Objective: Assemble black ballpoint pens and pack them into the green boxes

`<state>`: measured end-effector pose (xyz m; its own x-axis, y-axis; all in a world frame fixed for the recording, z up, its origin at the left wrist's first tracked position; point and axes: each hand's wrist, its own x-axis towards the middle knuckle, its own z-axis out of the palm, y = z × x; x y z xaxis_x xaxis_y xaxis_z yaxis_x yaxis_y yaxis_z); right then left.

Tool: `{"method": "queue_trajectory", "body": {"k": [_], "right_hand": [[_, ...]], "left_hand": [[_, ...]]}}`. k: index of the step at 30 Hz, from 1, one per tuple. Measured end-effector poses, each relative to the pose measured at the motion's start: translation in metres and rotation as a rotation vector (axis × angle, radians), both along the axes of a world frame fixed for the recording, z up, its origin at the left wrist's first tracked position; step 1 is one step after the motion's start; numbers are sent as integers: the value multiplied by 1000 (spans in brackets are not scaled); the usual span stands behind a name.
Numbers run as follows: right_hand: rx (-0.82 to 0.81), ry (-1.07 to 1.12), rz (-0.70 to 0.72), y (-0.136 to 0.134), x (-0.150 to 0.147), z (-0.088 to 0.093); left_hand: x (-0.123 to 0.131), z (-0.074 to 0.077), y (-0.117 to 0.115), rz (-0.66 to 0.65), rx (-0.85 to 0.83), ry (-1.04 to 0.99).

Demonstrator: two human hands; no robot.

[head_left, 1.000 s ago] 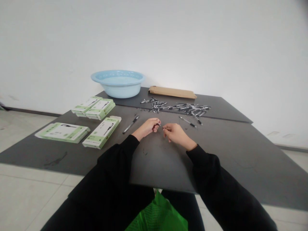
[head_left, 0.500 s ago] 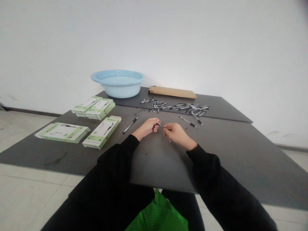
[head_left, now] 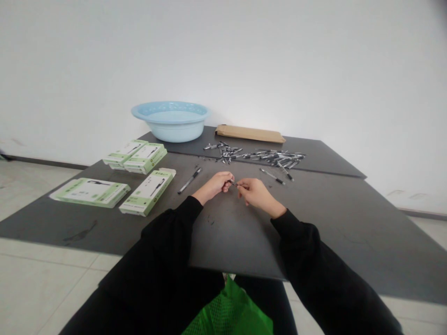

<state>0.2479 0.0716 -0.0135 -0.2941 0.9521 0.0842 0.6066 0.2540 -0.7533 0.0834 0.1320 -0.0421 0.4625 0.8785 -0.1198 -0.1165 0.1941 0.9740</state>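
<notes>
- My right hand (head_left: 255,192) pinches a small dark piece (head_left: 234,183) by its right end.
- My left hand (head_left: 219,183) grips its left end, fingers curled.
- Between them it runs crosswise, right end slightly lower.
- Beyond, pens (head_left: 275,157) lie heaped.

Long black sleeves (head_left: 324,265) end in close-fitting black cuffs (head_left: 281,221).

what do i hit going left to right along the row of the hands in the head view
Flat green box → thicker green box → lone pen → left hand → small dark piece held between the hands → right hand
</notes>
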Motion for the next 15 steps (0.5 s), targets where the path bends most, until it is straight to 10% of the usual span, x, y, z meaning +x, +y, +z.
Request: {"method": "queue_trajectory", "body": {"k": [15], "right_hand": [[173,-80,-72,2,1,2]], "left_hand": [[4,-10,6,21,109,-104]]}}
